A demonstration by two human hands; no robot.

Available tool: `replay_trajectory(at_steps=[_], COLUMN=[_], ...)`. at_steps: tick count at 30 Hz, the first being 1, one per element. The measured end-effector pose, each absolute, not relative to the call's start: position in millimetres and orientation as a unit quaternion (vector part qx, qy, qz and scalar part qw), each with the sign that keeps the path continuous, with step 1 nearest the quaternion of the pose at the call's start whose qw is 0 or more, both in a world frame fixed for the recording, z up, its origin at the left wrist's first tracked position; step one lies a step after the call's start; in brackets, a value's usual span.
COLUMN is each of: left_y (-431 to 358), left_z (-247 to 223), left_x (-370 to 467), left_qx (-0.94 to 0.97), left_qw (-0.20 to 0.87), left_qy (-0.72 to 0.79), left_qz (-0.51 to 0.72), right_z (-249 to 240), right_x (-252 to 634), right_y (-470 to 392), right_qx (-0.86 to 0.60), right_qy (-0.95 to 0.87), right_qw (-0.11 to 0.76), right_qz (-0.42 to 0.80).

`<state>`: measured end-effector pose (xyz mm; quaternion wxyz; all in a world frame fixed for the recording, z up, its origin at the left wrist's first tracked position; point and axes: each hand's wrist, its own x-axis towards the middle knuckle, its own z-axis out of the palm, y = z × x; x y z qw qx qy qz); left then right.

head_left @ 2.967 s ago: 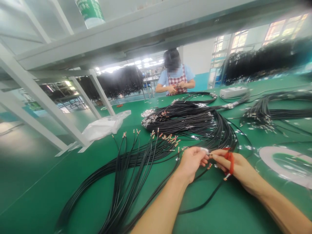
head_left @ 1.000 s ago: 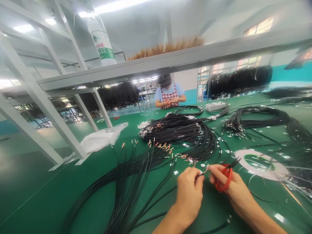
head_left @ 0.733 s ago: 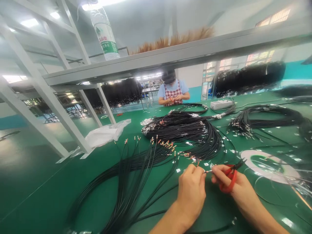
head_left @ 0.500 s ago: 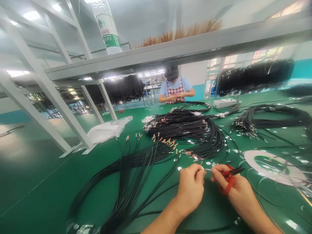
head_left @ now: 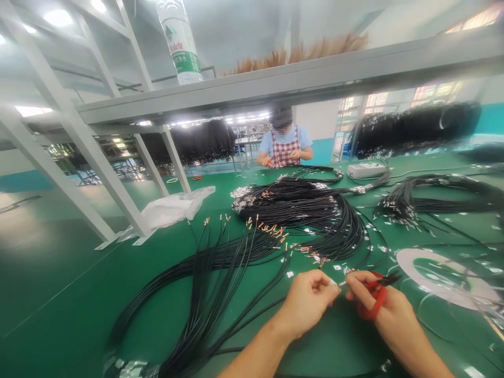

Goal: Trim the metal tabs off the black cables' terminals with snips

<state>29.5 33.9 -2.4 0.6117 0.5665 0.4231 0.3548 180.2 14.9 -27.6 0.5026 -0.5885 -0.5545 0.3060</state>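
My left hand [head_left: 313, 299] is closed in a pinch near the front middle of the table; a cable end seems to be in it, mostly hidden by the fingers. A thin whitish piece [head_left: 342, 284] bridges the small gap to my right hand [head_left: 384, 302], whose thumb and forefinger pinch its other end. Red-handled wire cutters [head_left: 372, 311] sit in my right palm, their dark jaws pointing right. To the left fans a bundle of black cables [head_left: 197, 294] with bare copper ends [head_left: 275, 231] turned toward the back.
Behind my hands lies a big coil of black cables [head_left: 299, 205], with another coil [head_left: 444, 191] at right. A white ring-shaped reel [head_left: 409, 262] is by my right hand. Shelf legs [head_left: 106, 178] and a plastic bag [head_left: 173, 206] stand left. Across the table sits a person [head_left: 285, 144].
My left hand has shifted slightly right, and its fingertips have turned toward my right hand. My right hand moved slightly right and down. The person opposite has drawn their hands apart.
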Motion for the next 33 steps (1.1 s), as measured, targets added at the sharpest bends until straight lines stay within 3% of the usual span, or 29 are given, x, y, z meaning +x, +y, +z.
replay_trajectory(at_steps=[5, 10, 17, 22, 26, 33], left_y=[25.8, 25.3, 28.1, 32.5, 36.2, 39.2], left_z=[-2.6, -4.5, -6.1, -1.6, 1.2, 4.5], left_x=[33.9, 34.7, 34.9, 34.3, 28.6, 24.7], left_qx=[0.661, 0.648, 0.64, 0.526, 0.449, 0.459], left_qw=[0.479, 0.46, 0.46, 0.591, 0.722, 0.725], left_qy=[0.442, 0.456, 0.458, 0.479, 0.406, 0.371], left_qz=[0.372, 0.402, 0.411, 0.381, 0.336, 0.354], right_z=[-25.9, -23.6, -28.1, -24.9, -25.5, -17.3], right_x=[178.5, 179.0, 176.7, 173.0, 174.7, 175.6], right_y=[11.0, 10.8, 10.7, 7.9, 10.4, 11.6], right_qx=[-0.58, -0.622, -0.583, -0.561, -0.556, -0.578], right_qy=[-0.574, -0.537, -0.565, -0.581, -0.595, -0.572], right_qw=[0.484, 0.501, 0.5, 0.516, 0.504, 0.487], right_qz=[0.317, 0.272, 0.299, 0.285, 0.288, 0.32])
